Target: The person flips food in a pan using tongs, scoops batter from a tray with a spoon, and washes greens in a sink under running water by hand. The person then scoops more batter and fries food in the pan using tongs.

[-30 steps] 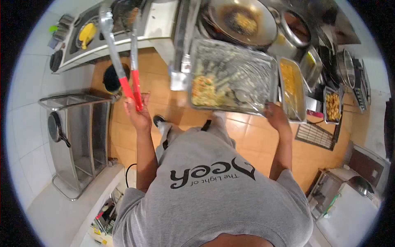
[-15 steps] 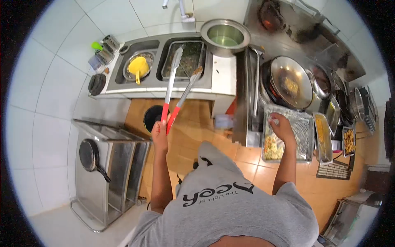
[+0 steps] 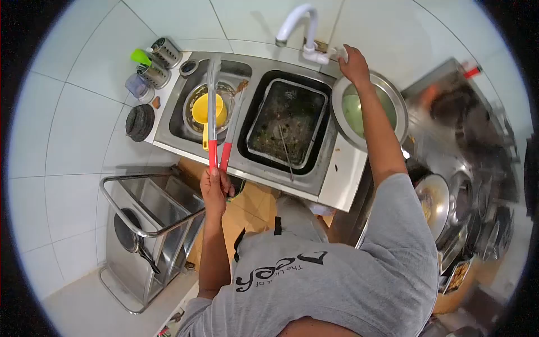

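My left hand (image 3: pixel 215 188) is closed around the red handles of metal tongs (image 3: pixel 212 106), which point up over the left basin, their arms somewhat apart. Under them a yellow dipper (image 3: pixel 209 109) rests in a metal bowl (image 3: pixel 190 112). At the back wall, my right hand (image 3: pixel 355 66) is closed on the white knob (image 3: pixel 338 54) of the faucet (image 3: pixel 296 18). No water shows below the spout. A tray (image 3: pixel 289 121) of dark water with a thin utensil in it fills the right basin. Beneath my right forearm stands a large pot (image 3: pixel 353 109) of greenish liquid.
Utensil holders (image 3: pixel 166 53) and a stone mortar (image 3: pixel 140 121) stand left of the sink (image 3: pixel 241 147). A metal rack (image 3: pixel 132 224) with a frying pan (image 3: pixel 128 230) is at the lower left. A wok (image 3: pixel 433 205) and other pans crowd the stove side at right.
The view has swung from the stove to the sink. My right hand has left the food tray and reached the faucet knob. My left hand has kept the tongs, now over the left basin.
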Available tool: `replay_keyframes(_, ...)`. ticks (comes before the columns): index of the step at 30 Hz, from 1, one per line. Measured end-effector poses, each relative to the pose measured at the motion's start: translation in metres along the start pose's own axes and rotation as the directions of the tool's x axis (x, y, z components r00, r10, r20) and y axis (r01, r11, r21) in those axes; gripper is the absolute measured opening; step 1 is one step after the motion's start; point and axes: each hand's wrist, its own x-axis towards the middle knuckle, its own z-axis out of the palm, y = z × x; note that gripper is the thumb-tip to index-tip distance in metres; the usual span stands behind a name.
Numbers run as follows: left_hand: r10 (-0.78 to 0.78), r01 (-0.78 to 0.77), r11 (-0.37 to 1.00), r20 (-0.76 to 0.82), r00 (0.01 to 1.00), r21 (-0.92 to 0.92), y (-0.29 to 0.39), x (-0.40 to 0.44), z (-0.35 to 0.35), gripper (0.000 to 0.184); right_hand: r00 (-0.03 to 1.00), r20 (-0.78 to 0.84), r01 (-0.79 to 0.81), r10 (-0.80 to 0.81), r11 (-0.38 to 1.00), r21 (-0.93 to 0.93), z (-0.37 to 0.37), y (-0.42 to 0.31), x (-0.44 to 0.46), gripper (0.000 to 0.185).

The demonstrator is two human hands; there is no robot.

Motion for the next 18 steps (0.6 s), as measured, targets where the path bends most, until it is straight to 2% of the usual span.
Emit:
replay_keyframes(3, -0.004, 0.007, 0.996, 0.043, 0.999, -0.088, 0.009, 0.023, 0.013, 0.029, 0.933, 0.348, -0.106, 0.089, 0.994, 0.032, 0.029, 0.006, 0.025, 0.032)
replay_keyframes(6, -0.051, 0.057, 0.992, 0.063, 0.997, -0.111, 0.012, 0.035, 0.021, 0.028, 0.897, 0.417, -0.179, 0.147, 0.983, 0.039, 0.036, 0.0, 0.021, 0.029)
replay_keyframes(12, -0.081, 0.104, 0.984, 0.155, 0.985, -0.144, 0.014, 0.043, 0.017, 0.026, 0.963, 0.269, -0.07, 0.033, 0.989, 0.13, 0.028, -0.014, -0.014, 0.02)
replay_keyframes(15, -0.08, 0.109, 0.98, 0.17, 0.982, -0.167, 0.013, 0.043, 0.014, 0.025, 0.984, 0.178, -0.06, 0.029, 0.983, 0.172, 0.028, -0.018, -0.023, 0.018)
replay_keyframes(18, -0.097, 0.126, 0.977, 0.168, 0.981, -0.171, 0.014, 0.042, 0.01, 0.026, 0.979, 0.196, -0.071, 0.047, 0.99, 0.119, 0.028, -0.02, -0.025, 0.019)
